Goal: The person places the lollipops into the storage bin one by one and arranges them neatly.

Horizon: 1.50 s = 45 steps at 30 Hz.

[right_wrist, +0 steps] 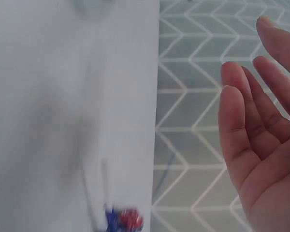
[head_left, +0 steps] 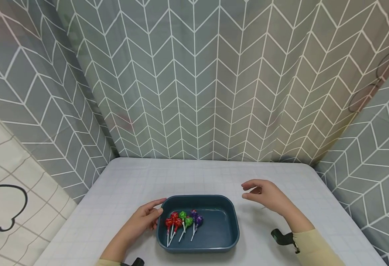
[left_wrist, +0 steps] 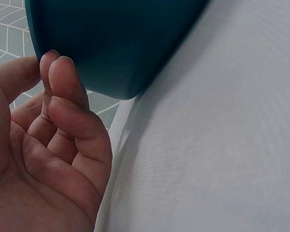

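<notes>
A dark teal tray lies on the white table near its front edge. Several lollipops in red, green and purple wrappers lie in its left half. My left hand rests at the tray's left end. Its loosely curled fingertips touch the outer wall of the tray. My right hand hovers right of the tray with relaxed fingers and holds nothing. A blurred red and blue lollipop shows low in the right wrist view; the head view does not show it.
The white checked tablecloth covers the table. Grey chevron curtains close it in at the back and on both sides. A black wrist strap sits on my right forearm.
</notes>
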Each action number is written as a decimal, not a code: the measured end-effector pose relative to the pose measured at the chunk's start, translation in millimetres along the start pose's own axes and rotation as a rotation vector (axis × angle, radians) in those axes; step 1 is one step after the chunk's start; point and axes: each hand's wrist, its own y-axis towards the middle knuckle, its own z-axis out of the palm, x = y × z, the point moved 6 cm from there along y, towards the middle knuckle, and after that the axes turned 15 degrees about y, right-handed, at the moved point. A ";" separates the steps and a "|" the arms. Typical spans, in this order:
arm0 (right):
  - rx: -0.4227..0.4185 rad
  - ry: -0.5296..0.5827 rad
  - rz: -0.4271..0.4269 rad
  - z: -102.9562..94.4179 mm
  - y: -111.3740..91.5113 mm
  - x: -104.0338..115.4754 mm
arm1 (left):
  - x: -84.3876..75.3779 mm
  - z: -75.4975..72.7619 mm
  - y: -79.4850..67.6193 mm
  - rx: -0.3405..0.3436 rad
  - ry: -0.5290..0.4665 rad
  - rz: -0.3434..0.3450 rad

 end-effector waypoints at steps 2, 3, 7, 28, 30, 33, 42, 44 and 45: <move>-0.024 0.003 0.009 -8.1 -3.1 -5.7 | 0.5 -0.2 0.1 0.001 0.001 0.001; -0.033 0.007 0.015 -11.8 -4.9 -8.5 | 1.0 -0.3 0.3 0.001 0.003 0.001; -0.073 -0.010 0.024 -25.2 -12.6 -18.8 | 2.4 -0.3 0.9 0.008 0.004 0.003; -0.171 -0.054 0.131 -75.6 -31.9 -88.0 | 2.9 0.0 2.0 0.009 0.000 -0.011; -0.161 -0.034 0.133 -75.0 -30.9 -93.1 | 3.5 -0.3 2.2 0.010 0.004 -0.012; -0.142 -0.015 0.137 -74.4 -29.6 -98.9 | 4.6 -0.3 2.7 0.010 0.002 -0.023; -0.108 -0.014 0.181 -70.3 -30.4 -104.9 | 4.5 -1.3 3.2 0.006 0.000 -0.027; -0.101 -0.029 0.182 -69.0 -30.9 -104.5 | 4.9 -0.9 3.2 0.008 -0.001 -0.026; -0.096 -0.037 0.180 -68.4 -31.2 -104.2 | 5.2 -0.5 3.3 0.010 -0.002 -0.025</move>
